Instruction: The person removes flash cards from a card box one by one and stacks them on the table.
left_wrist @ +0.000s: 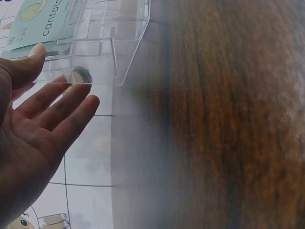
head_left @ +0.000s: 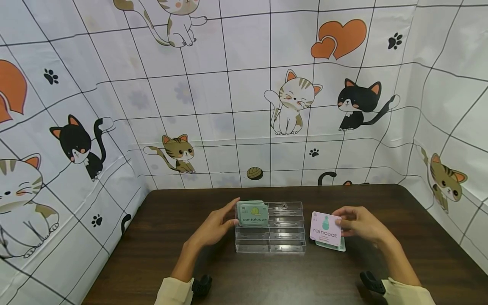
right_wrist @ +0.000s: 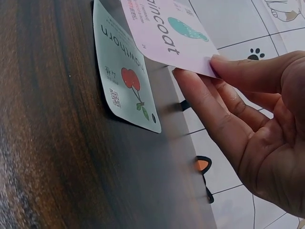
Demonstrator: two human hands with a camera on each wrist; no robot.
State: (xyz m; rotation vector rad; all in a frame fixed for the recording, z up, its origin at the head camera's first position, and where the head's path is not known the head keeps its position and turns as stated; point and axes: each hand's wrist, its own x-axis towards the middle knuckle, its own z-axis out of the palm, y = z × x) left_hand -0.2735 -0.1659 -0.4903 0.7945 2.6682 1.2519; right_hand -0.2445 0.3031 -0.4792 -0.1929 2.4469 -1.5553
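Observation:
A clear plastic card holder (head_left: 286,233) with stepped tiers stands on the table. Several green cards, the front one a cantaloupe card (head_left: 254,215), sit in its upper left slot. My left hand (head_left: 215,225) rests at the holder's left side, thumb by the cards and fingers loosely extended along the side wall, as the left wrist view shows. To the right of the holder, my right hand (head_left: 358,224) pinches a pink raincoat card (head_left: 323,228) at its right edge between thumb and fingers. Under it, a green hawthorn card (right_wrist: 125,76) lies on the table, partly hidden in the head view.
The dark wooden table (head_left: 259,279) ends at a back edge against a white cloth (head_left: 244,93) printed with cats, hearts and grid lines. More cloth hangs at both sides. Black wrist straps (head_left: 202,285) sit on both wrists.

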